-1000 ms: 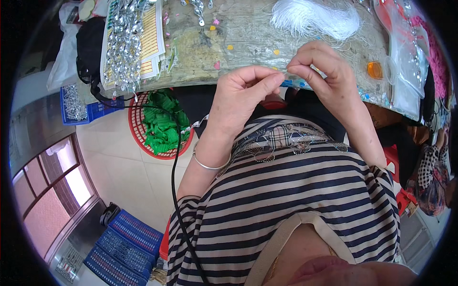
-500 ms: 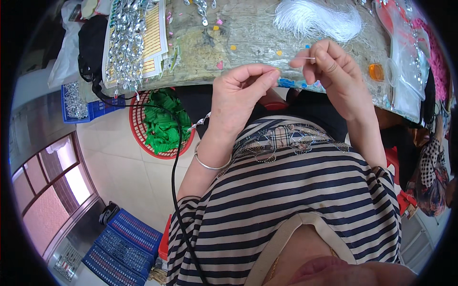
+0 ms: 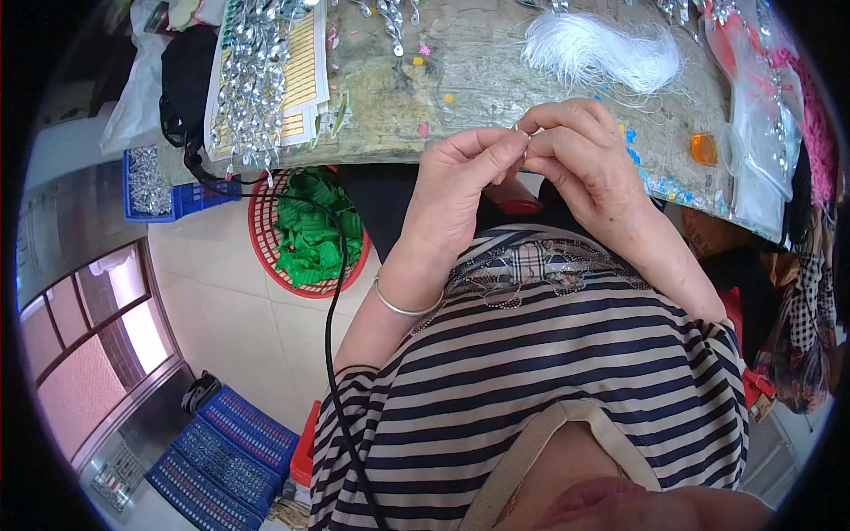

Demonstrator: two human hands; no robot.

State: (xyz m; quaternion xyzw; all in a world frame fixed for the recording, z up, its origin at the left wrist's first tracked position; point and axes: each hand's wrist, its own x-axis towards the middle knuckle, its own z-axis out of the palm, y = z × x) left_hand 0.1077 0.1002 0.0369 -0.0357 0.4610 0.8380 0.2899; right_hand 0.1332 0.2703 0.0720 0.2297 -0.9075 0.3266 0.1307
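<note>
Thumb and forefinger of my left hand (image 3: pixel 447 190) are pinched together just past the table's near edge. What sits between them is too small to make out. My right hand (image 3: pixel 589 168) meets it there, fingers curled and fingertips touching those of the left. A short bit of thin white thread (image 3: pixel 528 152) shows between the two hands, mostly hidden by the fingers. Beyond my hands, on the worn table (image 3: pixel 381 124), lies a loose hank of white thread (image 3: pixel 602 55).
Strings of clear crystal beads (image 3: pixel 248 80) lie on patterned sheets at the left. An orange block (image 3: pixel 703 150) and plastic bags (image 3: pixel 760 124) are at the right. Below stand a red basket (image 3: pixel 258 232) of green pieces and a blue tray (image 3: pixel 197 198). A black cable (image 3: pixel 329 332) hangs beside my left arm.
My right hand has moved left and nearer, bringing the thin white thread to my left fingertips. The hands were apart before; now they touch. The view has shifted slightly.
</note>
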